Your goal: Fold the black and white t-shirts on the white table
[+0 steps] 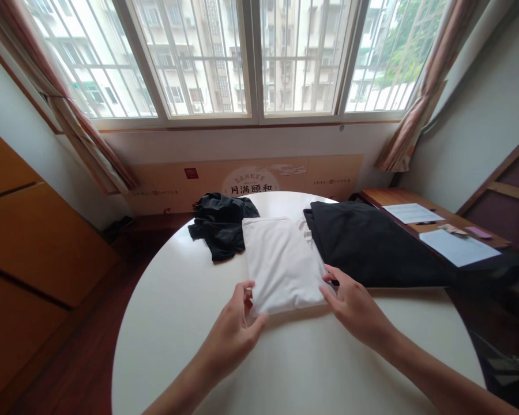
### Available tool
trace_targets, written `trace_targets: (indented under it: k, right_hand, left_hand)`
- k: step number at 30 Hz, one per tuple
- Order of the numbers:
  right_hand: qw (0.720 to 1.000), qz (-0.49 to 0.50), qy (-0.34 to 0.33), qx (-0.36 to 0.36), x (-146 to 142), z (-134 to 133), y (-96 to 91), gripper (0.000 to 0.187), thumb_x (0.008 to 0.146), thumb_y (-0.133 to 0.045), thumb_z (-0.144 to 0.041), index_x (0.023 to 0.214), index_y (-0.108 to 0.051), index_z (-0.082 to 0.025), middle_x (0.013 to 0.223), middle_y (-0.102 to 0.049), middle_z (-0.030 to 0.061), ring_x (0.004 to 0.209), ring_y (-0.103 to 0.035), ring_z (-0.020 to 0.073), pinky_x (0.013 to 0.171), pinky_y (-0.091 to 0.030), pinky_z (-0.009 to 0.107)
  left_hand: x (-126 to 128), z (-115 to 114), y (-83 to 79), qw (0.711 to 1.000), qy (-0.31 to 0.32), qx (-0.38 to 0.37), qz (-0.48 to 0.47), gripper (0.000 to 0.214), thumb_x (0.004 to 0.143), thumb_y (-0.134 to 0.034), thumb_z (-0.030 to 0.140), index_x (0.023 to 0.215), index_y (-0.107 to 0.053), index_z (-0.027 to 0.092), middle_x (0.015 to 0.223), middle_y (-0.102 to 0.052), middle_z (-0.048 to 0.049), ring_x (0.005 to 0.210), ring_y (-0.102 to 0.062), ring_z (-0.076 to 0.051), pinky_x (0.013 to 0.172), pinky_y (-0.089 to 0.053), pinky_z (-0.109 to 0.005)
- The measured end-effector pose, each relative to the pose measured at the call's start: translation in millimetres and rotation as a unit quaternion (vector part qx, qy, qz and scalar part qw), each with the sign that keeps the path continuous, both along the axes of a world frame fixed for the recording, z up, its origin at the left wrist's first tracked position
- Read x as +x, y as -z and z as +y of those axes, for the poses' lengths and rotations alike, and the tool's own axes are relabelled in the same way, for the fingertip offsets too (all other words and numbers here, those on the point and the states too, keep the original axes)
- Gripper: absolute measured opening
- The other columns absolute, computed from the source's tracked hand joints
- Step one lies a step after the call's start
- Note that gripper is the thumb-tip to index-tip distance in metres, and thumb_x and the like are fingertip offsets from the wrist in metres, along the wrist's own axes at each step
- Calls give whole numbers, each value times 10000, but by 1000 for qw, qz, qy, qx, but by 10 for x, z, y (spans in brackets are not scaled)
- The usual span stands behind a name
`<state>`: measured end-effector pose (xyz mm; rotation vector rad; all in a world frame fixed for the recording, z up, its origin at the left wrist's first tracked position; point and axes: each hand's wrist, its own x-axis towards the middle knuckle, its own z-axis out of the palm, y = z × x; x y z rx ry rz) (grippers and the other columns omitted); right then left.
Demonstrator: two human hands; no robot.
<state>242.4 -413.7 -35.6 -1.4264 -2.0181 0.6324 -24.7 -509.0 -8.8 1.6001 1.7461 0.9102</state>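
Observation:
A folded white garment, which looks like a T-shirt [285, 265], lies flat in the middle of the round table, with soft creases across its top. My left hand [237, 325] is at its near left corner, fingers curled at the side edge and thumb by the front edge. On the opposite side my right hand [354, 305] has its fingers and thumb closed about the near right corner. Part of the fingertips of both hands is hidden by the cloth. To the right is a folded black garment [367, 245], and a crumpled black garment [227, 222] lies at the far left.
The white round table [168, 334] carries all the clothes. A wooden side table [398, 199] with sheets of paper [458, 246] stands at the right. Beyond are a printed cardboard panel [164, 184] and barred windows. An orange-brown cabinet [34, 242] is on the left.

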Motion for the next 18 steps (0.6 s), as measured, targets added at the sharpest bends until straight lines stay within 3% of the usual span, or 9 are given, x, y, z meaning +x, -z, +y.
trace_targets:
  k: [4,8,12,18]
  right_hand:
    - [999,-25,4,-45,-47,56,1,417,947,-501,-405,1242,-632,-141,875,-703,77,817,-681,275,753,-469,366]
    - [996,-50,-4,-74,-66,-4,-59,182,952,-501,-380,945,-601,-228,699,-615,14,682,-596,234,667,-377,336]
    - [998,51,-16,-22,-18,-183,-80,210,970,-469,-426,863,-501,-248,793,-578,14,707,-535,206,695,-390,331]
    - [953,265,-89,-115,211,-631,90,388,954,-590,-567,797,-412,-260,728,-376,-59,640,-363,147,581,-324,272]
  left_hand:
    - [-3,29,37,1000,-11,0,-14,484,955,-558,483,1346,-454,216,923,-518,32,606,-437,-116,677,-446,-297]
    - [-27,8,43,1000,6,-15,-21,475,959,-540,524,1296,-460,199,775,-468,71,605,-419,-140,636,-381,-285]
    - [-31,-72,60,1000,4,-26,-7,447,976,-497,545,1240,-476,185,640,-403,95,604,-423,-174,626,-343,-301]
    - [-13,-337,99,1000,18,-17,12,431,993,-486,521,1270,-490,190,683,-455,70,682,-501,-196,693,-396,-314]
